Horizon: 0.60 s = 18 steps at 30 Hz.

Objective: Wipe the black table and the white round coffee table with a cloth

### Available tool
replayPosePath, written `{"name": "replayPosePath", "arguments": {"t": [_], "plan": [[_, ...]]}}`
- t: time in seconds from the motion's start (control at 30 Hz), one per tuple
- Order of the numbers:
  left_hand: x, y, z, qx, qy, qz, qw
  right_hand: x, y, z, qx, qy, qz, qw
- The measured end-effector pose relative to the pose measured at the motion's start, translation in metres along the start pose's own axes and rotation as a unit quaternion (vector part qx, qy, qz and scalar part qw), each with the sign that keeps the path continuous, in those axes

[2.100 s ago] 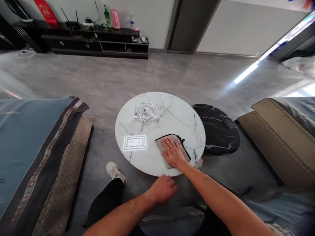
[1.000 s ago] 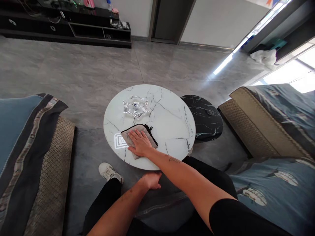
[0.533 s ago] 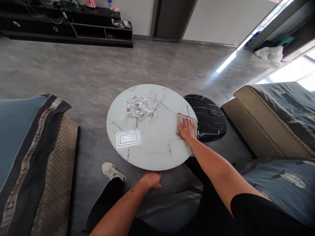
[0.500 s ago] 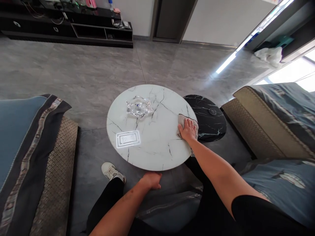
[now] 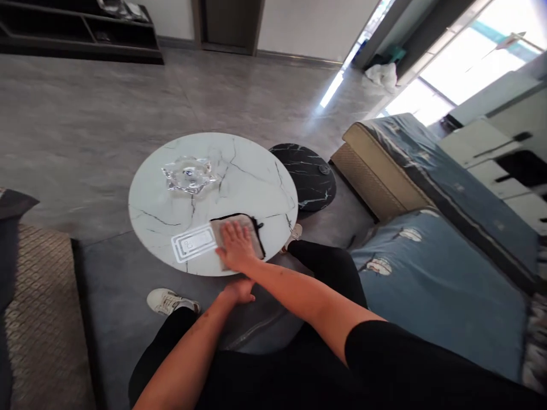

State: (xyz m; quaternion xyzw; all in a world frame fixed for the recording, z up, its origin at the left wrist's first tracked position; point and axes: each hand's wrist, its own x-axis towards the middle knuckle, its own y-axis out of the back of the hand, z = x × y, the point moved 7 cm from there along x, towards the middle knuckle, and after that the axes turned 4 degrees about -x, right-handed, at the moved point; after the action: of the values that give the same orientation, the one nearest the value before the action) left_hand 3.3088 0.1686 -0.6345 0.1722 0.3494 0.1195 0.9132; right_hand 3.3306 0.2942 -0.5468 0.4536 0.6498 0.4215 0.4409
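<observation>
My right hand lies flat with fingers spread on a folded beige cloth with a dark edge. That cloth rests near the front rim of a round white marble-patterned table. Just below this rim is my left hand, its fingers curled in. Whether it grips anything is hidden. A clear star-shaped glass dish stands on the far left part of the tabletop. Left of the cloth shows a bright pattern of nested rectangles, which looks like a lamp's reflection.
A lower black marble-patterned side table adjoins on the right. Beyond it stands a beige sofa with blue covers. Another sofa is at the left. A dark TV cabinet stands against the wall.
My right hand and the cloth have moved from the table's right rim left to its front part. My left hand stays below the front rim. The view has turned right.
</observation>
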Motion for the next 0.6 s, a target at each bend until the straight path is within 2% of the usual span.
{"name": "replayPosePath", "arguments": {"t": [0.07, 0.13, 0.23, 0.3, 0.4, 0.53, 0.6], "plan": [[-0.002, -0.004, -0.004, 0.011, 0.007, -0.005, 1.0, -0.002, -0.007, -0.037, 0.005, 0.062, -0.001, 0.998], [-0.007, -0.004, -0.007, 0.019, 0.009, -0.007, 1.0, -0.001, -0.008, -0.058, 0.007, 0.107, -0.003, 0.994], [-0.017, 0.001, -0.011, 0.024, 0.009, -0.011, 1.0, 0.003, -0.001, -0.054, 0.001, 0.143, -0.006, 0.99], [-0.023, 0.005, -0.013, 0.033, 0.021, -0.016, 0.999, 0.009, 0.009, -0.028, -0.009, 0.139, -0.012, 0.99], [-0.029, 0.01, -0.013, 0.046, 0.035, -0.016, 0.998, 0.019, 0.029, 0.039, -0.025, 0.078, -0.021, 0.996], [-0.034, 0.012, -0.007, 0.054, 0.031, -0.019, 0.998, 0.024, 0.06, 0.149, -0.058, -0.103, -0.002, 0.993], [-0.037, 0.014, -0.005, 0.057, 0.034, -0.02, 0.998, 0.021, 0.067, 0.189, -0.079, -0.187, 0.01, 0.979]]}}
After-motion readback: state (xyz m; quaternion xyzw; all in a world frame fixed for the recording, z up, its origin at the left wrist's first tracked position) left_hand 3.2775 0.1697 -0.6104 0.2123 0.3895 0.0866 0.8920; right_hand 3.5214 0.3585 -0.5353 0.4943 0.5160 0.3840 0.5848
